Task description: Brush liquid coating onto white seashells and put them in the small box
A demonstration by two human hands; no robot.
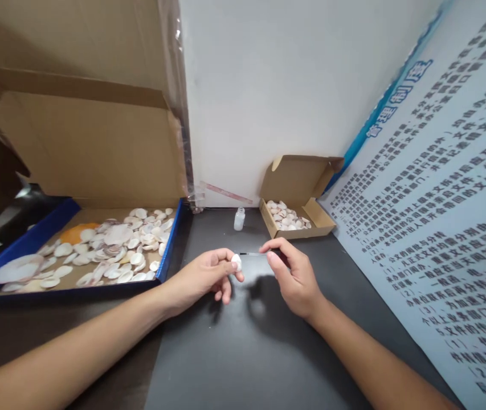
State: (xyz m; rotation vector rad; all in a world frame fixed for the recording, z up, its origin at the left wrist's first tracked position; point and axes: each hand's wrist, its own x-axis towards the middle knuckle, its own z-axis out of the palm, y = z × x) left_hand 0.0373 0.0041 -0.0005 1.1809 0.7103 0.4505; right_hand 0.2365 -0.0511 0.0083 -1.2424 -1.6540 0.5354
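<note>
Between the thumb and fingers of my left hand (208, 276) is a small white seashell (236, 261). My right hand (294, 278) pinches a thin brush (254, 254) with a clear handle and a dark tip. The brush lies level and points left, its tip close to the shell; whether they touch I cannot tell. Beyond both hands a small translucent bottle (239, 220) with whitish contents stands upright on the dark table.
On the left stands a large open box (170, 242) with blue walls, holding many shells and something orange. A smaller cardboard box (322, 216) of shells sits at the back right. A white wall (268, 85) rises behind, and a printed board (422, 188) leans along the right.
</note>
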